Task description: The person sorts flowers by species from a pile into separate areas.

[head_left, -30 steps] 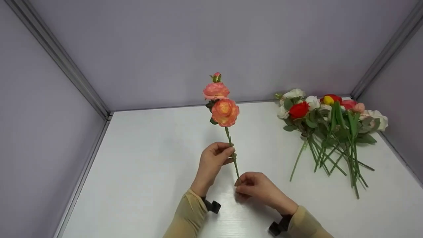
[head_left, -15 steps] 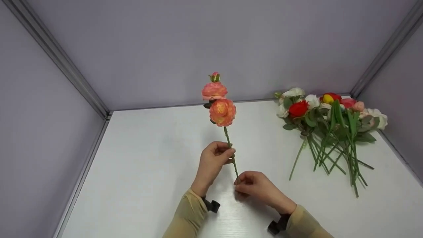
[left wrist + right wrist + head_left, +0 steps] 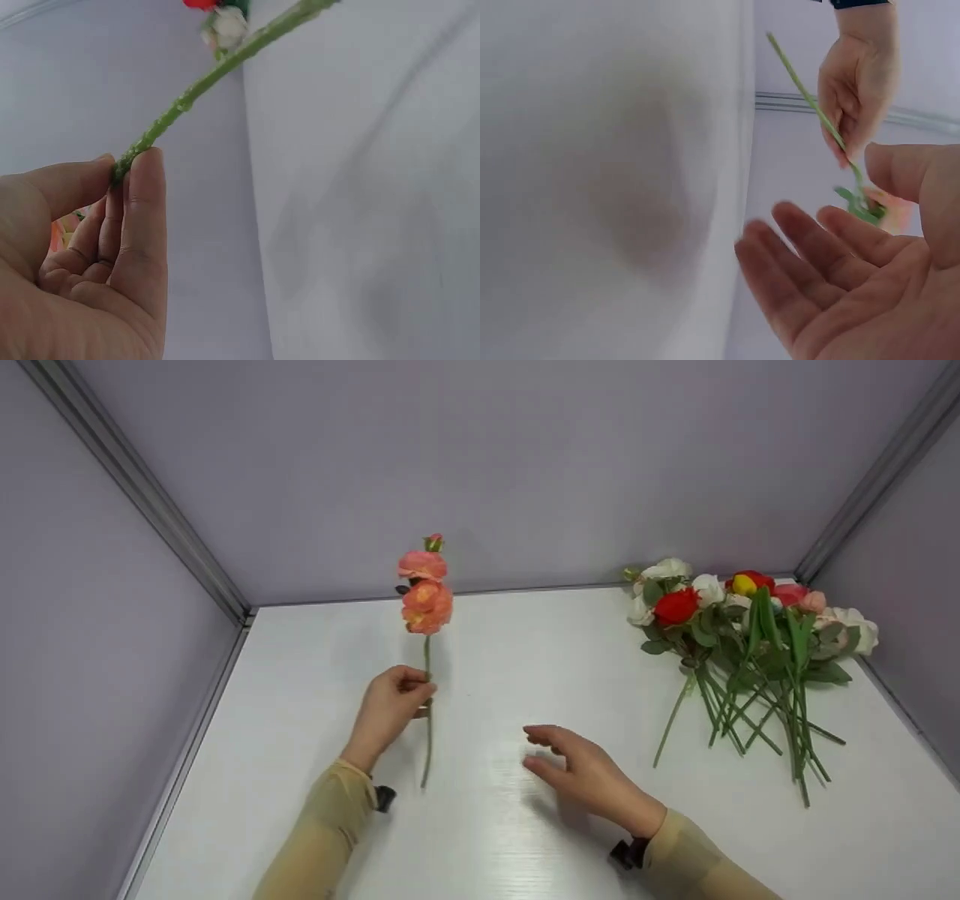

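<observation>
Left hand (image 3: 386,705) pinches coral flower (image 3: 427,606) by its stem (image 3: 214,73), over table (image 3: 285,720), nearer left edge. Right hand (image 3: 589,776) loose, holding nothing. Likely light, stem springy, petals (image 3: 422,565) crushable: take stem.

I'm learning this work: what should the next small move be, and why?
Probably reach the right hand toward the flower pile: that hand holds nothing and the pile lies on its side, while the left hand holds the coral flower by its stem.
</observation>
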Action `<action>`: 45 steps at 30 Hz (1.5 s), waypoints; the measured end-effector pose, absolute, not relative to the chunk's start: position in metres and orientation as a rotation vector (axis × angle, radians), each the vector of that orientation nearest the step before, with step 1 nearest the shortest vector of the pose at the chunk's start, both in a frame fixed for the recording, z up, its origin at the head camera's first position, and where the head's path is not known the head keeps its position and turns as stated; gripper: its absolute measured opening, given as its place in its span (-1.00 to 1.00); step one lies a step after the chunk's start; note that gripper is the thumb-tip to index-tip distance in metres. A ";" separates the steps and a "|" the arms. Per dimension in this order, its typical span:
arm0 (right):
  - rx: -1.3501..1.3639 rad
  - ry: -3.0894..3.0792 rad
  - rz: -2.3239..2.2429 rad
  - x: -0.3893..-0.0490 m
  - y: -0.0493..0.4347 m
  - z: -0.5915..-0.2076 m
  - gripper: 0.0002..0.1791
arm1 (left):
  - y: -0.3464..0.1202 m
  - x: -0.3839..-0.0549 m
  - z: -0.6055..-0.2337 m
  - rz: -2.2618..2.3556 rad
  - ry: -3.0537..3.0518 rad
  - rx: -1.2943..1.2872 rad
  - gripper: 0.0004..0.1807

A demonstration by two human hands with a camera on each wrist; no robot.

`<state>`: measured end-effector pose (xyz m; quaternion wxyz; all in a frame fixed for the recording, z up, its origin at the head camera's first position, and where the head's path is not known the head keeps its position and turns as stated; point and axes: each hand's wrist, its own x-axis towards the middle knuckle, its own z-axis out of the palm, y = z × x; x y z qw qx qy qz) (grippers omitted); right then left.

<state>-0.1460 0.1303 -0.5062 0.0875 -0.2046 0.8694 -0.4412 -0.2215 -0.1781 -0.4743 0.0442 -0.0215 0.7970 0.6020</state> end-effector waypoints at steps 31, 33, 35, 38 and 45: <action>-1.060 2.906 -0.430 -0.172 0.091 -0.498 -0.20 | -0.361 -0.242 -0.503 0.761 3.045 -0.418 -0.67; -1.041 2.913 -0.420 -0.173 0.096 -0.499 -0.20 | -0.360 -0.241 -0.503 0.756 3.054 -0.442 -0.57; -1.013 2.923 -0.420 -0.174 0.102 -0.499 -0.21 | -0.356 -0.241 -0.503 0.713 3.094 -0.441 -0.47; -0.951 2.948 -0.421 -0.178 0.115 -0.501 -0.22 | -0.342 -0.243 -0.502 0.626 3.214 -0.365 -0.34; -0.751 3.030 -0.460 -0.190 0.156 -0.503 -0.28 | -0.276 -0.239 -0.500 0.514 3.266 0.070 -0.15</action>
